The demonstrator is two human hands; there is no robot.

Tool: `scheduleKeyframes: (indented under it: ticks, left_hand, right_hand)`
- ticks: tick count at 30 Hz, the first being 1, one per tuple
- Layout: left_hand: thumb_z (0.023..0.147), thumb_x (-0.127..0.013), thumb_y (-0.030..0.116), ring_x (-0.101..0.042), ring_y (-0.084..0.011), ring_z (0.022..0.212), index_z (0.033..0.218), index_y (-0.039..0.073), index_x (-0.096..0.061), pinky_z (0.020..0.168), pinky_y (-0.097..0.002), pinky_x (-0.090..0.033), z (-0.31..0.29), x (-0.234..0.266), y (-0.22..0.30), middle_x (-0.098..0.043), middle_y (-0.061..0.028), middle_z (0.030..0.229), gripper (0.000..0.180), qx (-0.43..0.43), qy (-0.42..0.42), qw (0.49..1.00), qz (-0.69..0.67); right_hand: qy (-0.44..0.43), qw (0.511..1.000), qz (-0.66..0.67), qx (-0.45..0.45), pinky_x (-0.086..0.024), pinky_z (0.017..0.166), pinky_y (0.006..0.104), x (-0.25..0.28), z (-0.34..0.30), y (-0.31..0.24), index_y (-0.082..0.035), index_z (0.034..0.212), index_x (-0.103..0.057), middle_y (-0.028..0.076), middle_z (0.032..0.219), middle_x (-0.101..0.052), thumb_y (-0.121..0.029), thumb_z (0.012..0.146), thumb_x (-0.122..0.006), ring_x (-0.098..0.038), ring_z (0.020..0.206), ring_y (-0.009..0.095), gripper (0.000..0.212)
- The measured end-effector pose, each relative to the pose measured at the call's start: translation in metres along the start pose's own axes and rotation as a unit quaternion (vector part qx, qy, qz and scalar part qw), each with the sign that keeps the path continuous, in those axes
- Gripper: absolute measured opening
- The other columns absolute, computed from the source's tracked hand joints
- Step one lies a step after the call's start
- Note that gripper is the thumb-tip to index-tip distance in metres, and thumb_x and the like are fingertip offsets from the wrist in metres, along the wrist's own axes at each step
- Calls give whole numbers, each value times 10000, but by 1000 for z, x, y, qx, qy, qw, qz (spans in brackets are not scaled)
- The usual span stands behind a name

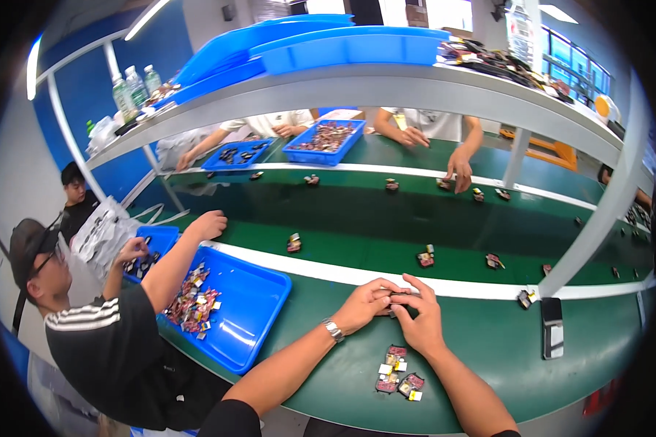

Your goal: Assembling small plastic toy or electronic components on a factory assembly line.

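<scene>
My left hand [361, 303], with a metal watch on its wrist, and my right hand [421, 320] come together above the green work surface. The fingertips of both pinch a small dark part [396, 296], mostly hidden by the fingers. Just below my hands lies a group of small red-and-black assemblies [395, 357] with white and yellow pieces on them. One more such assembly [412, 383] rests at the right of that group, nearest to my right forearm.
At left a co-worker reaches over a blue tray [270, 320] of similar parts. Beyond the white rail [328, 272], assemblies are spread along a green belt [357, 251]. Across it are other people's hands. A black-and-grey device [552, 328] lies at right, beside a slanted post [598, 207]. Overhead runs a shelf [386, 84].
</scene>
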State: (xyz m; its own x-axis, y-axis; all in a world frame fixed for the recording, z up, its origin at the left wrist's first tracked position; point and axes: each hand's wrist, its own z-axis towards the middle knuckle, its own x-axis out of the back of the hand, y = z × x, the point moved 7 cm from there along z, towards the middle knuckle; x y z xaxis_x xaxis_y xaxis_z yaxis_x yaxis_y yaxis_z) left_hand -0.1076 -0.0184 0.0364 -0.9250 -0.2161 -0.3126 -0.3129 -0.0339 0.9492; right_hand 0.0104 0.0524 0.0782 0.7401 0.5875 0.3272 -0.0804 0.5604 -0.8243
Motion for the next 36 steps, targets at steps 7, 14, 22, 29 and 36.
scheduleKeyframes:
  ticks: [7,14,22,29,36]
  left_hand:
    - [968,-576,117,-587,-207,1173,1180,60,-510,967,-341,-510,-7,12,8,-557,-160,1333,230,-19,16,1000,-13]
    - [967,-580,123,-592,-217,1169,1185,50,-501,943,-341,-520,-5,8,10,-560,-175,1329,243,-26,10,1000,-2]
    - [988,-465,12,-590,-198,1167,1208,35,-501,945,-319,-518,-6,5,12,-538,-164,1364,224,-47,27,998,25]
    - [989,-460,12,-600,-185,1135,1228,38,-489,929,-318,-527,-5,10,11,-585,-141,1292,241,-46,37,998,4]
    - [985,-513,61,-605,-192,1110,1230,40,-477,939,-345,-529,-4,9,6,-612,-129,1210,248,-20,43,998,28]
  right_hand:
    - [38,997,-39,61,-518,889,355,-4,3,-10,-95,958,-747,93,1198,-620,-33,766,-732,-567,1117,260,202]
    - [37,998,-16,40,-507,907,358,-1,2,-5,-101,961,-750,77,1227,-614,-45,775,-724,-555,1136,257,195]
    - [11,999,-5,43,-429,1017,419,-6,0,-11,-90,1013,-724,101,1310,-561,-48,795,-694,-470,1243,325,223]
    - [23,993,-62,99,-444,1004,416,1,1,-25,-42,1018,-684,123,1256,-575,-44,789,-701,-491,1224,334,230]
    - [74,979,-97,166,-541,763,350,9,2,-30,-37,929,-667,82,1014,-621,-15,765,-699,-614,939,268,168]
